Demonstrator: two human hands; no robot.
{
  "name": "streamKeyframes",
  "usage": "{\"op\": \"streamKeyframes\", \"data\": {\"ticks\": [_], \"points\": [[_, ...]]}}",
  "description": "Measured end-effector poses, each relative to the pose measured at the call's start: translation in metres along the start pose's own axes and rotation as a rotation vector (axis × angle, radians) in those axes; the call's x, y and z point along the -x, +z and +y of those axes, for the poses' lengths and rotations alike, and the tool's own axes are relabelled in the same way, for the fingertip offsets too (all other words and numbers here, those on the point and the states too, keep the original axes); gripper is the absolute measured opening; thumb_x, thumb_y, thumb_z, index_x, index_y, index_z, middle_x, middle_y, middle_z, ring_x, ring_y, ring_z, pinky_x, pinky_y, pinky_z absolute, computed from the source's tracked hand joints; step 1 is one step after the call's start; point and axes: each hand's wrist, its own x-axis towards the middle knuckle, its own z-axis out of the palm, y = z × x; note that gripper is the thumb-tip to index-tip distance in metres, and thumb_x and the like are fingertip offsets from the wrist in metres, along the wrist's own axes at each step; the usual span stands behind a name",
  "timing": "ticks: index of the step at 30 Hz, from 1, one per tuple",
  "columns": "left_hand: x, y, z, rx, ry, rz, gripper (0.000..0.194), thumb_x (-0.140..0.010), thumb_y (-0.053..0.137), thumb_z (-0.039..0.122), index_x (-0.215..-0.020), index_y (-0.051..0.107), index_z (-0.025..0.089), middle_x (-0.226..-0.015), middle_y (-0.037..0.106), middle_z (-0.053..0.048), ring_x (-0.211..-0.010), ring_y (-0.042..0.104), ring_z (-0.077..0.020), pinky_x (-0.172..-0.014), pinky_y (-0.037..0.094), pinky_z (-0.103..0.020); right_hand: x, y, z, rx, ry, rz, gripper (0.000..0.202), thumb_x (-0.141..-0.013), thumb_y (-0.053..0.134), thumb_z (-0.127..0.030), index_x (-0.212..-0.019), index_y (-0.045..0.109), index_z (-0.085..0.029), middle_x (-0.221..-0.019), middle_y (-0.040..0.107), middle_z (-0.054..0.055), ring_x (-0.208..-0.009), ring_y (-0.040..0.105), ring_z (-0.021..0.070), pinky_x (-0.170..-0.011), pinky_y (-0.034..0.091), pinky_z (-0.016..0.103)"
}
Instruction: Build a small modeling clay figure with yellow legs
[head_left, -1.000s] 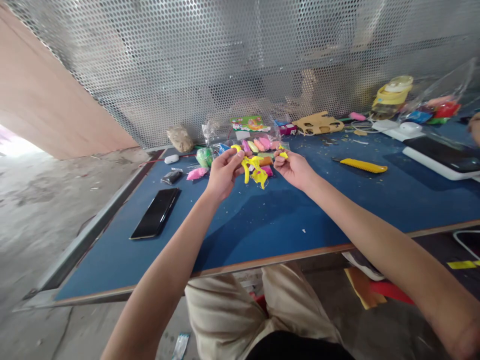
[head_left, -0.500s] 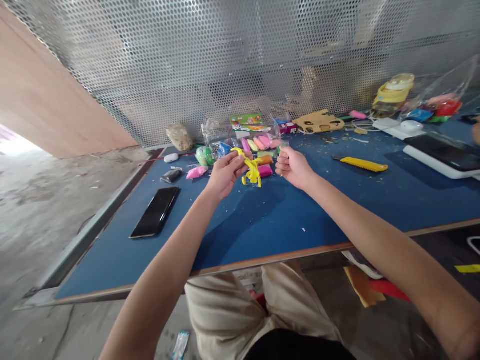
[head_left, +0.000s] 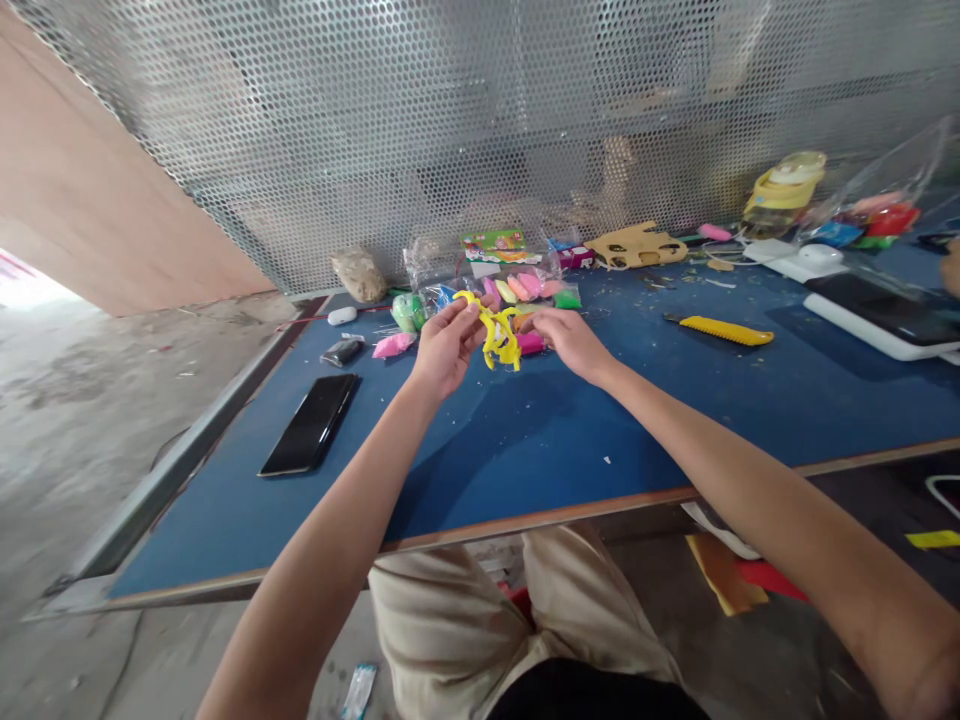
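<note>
The bendy yellow thing (head_left: 502, 340) was in between the 2 hands, up over the blue table (head_left: 525, 450). The left hand (head_left: 442, 352) had it. Its thumb and fingers were squeezed narrow on the top part of the yellow thing, and a curved yellow tip poked up past them.

The yellow thing was longer 1 way than the other. That long way went on a slant: the top end was far from the person and by the left fingers, and the low end came back toward the person and a bit to the right. The low end had thin, twisty bits with gaps in them. No hand was around that low end.

The right hand (head_left: 568, 340) came in from the other side, with its fingers bent in and pointing left. Its fingertips were right by the upper right edge of the yellow thing. I cannot tell if they touched it or pinched a bit of it. So the left hand was the nearer 1, because it had hold of the thing, and the right hand was just beside it.

A dark pink packet (head_left: 531, 343) showed just past the low part, near the right fingers. The yellow cutter (head_left: 727, 330) lay well apart, to the right.
</note>
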Motion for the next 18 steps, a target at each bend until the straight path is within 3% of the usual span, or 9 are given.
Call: {"op": "streamKeyframes", "data": {"ticks": [3, 6, 10, 14, 16, 18], "points": [[0.003, 0.003, -0.002, -0.019, 0.041, -0.026, 0.011, -0.095, 0.066, 0.024, -0.104, 0.065, 0.019, -0.124, 0.075, -0.008, -0.108, 0.074, -0.0148, -0.076, 0.063, -0.017, 0.007, 0.007, -0.004, 0.265, -0.126, -0.065, 0.021, -0.092, 0.063, -0.039, -0.083, 0.069, -0.021, -0.066, 0.056, -0.002, -0.06, 0.045, 0.0139, -0.061, 0.031, 0.031], [0.006, 0.008, -0.002, -0.024, 0.064, -0.048, 0.019, -0.092, 0.07, 0.028, -0.109, 0.065, 0.019, -0.125, 0.074, -0.009, -0.112, 0.073, -0.0181, -0.077, 0.065, -0.022, 0.008, 0.01, -0.004, 0.417, -0.218, -0.064, 0.027, -0.095, 0.063, -0.037, -0.073, 0.063, -0.022, -0.062, 0.052, -0.003, -0.058, 0.042, 0.0131, -0.062, 0.03, 0.031], [0.008, 0.013, 0.0, -0.022, 0.072, -0.032, 0.024, -0.093, 0.07, 0.034, -0.112, 0.062, 0.02, -0.125, 0.073, -0.009, -0.114, 0.072, -0.0201, -0.079, 0.067, -0.026, 0.004, 0.004, -0.001, 0.441, -0.295, -0.03, 0.027, -0.1, 0.055, -0.03, -0.074, 0.061, -0.023, -0.069, 0.058, 0.001, -0.062, 0.047, 0.0149, -0.064, 0.031, 0.032], [0.004, 0.007, 0.001, -0.085, -0.035, 0.015, 0.031, -0.096, 0.064, 0.05, -0.108, 0.063, 0.021, -0.115, 0.075, -0.01, -0.102, 0.076, -0.0227, -0.072, 0.067, -0.032, 0.001, -0.005, -0.002, 0.477, -0.302, 0.037, 0.025, -0.102, 0.052, -0.029, -0.079, 0.062, -0.023, -0.074, 0.061, 0.003, -0.065, 0.048, 0.0165, -0.067, 0.033, 0.033], [0.003, 0.0, -0.001, -0.214, -0.031, 0.033, 0.034, -0.095, 0.063, 0.051, -0.113, 0.063, 0.021, -0.107, 0.077, -0.01, -0.09, 0.077, -0.023, -0.065, 0.064, -0.033, 0.0, -0.01, -0.003, 0.526, -0.307, 0.053, 0.025, -0.102, 0.051, -0.029, -0.08, 0.061, -0.023, -0.077, 0.062, 0.004, -0.068, 0.05, 0.0175, -0.069, 0.035, 0.033], [0.003, -0.006, -0.002, -0.465, 0.107, 0.042, 0.034, -0.094, 0.067, 0.045, -0.119, 0.064, 0.021, -0.101, 0.077, -0.01, -0.082, 0.075, -0.0211, -0.065, 0.061, -0.031, -0.001, -0.014, -0.004, 0.553, -0.312, 0.058, 0.024, -0.102, 0.05, -0.029, -0.082, 0.061, -0.023, -0.08, 0.063, 0.005, -0.071, 0.052, 0.0186, -0.072, 0.038, 0.034]]}}
